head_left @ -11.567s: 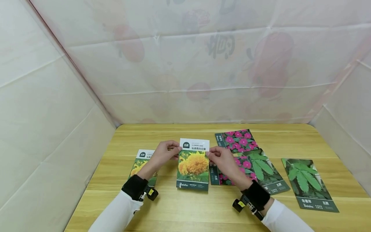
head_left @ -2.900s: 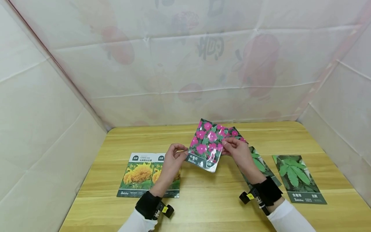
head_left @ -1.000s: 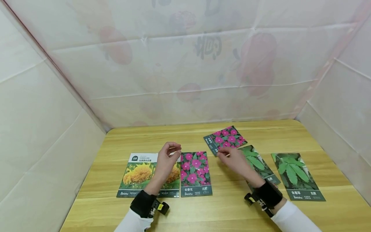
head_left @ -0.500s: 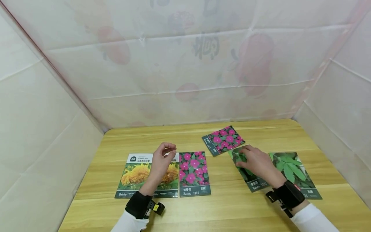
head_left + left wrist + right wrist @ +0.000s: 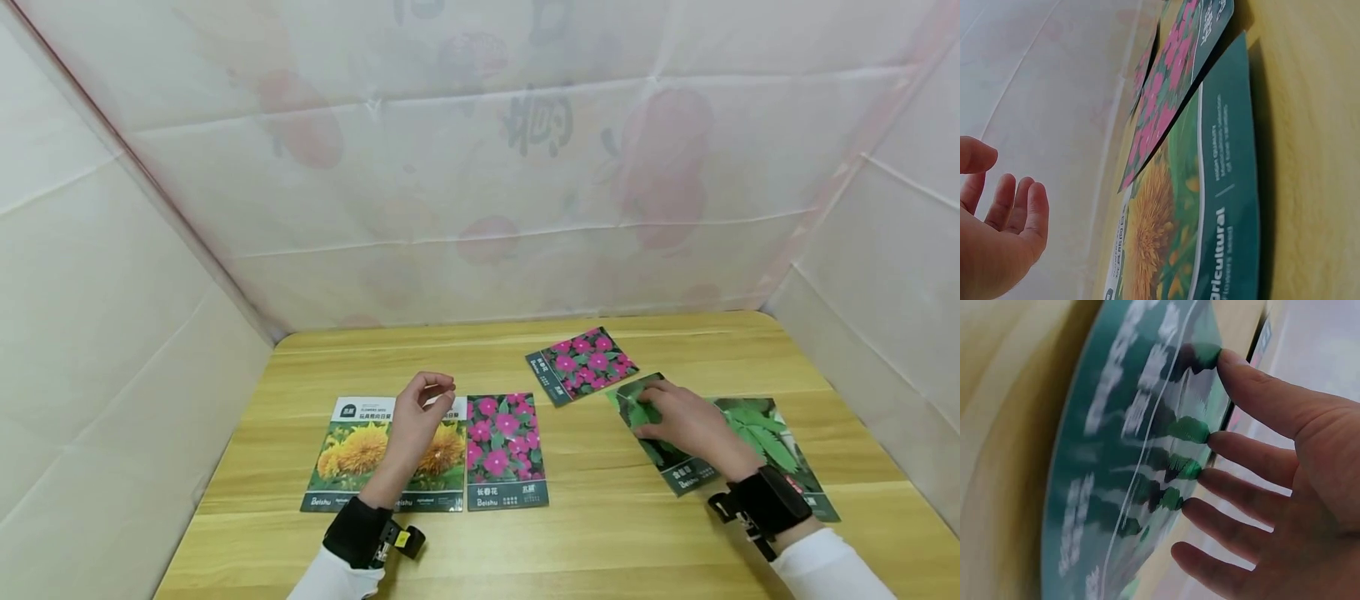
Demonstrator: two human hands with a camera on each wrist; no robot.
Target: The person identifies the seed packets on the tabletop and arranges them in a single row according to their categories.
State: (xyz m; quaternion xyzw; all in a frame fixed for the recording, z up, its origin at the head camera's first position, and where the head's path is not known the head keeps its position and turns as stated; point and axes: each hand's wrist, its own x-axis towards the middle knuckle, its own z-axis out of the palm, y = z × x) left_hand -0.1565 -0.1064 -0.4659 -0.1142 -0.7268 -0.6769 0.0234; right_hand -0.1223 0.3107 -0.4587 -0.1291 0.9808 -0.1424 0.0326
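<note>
In the head view my right hand rests its fingertips on a seed packet with green leaves. The right wrist view shows the fingers spread and fairly straight, tips touching the glossy front. My left hand hovers over the sunflower seed packets, loosely curled and holding nothing; it hides part of the right-hand one. Beside them lies an upright pink-flower seed packet. A second pink-flower packet lies tilted farther back. Another green-leaf packet is at the right, partly covered by my right hand and wrist.
All the packets lie on a wooden table. Pale printed sheeting stands along its back edge and at both sides. A black strap with a small camera sits on each wrist.
The pink-flower packet once held in both hands now lies beside the sunflower packets. My right hand has moved right onto the green-leaf packet, which has turned and shifted slightly. My left hand stayed nearby.
</note>
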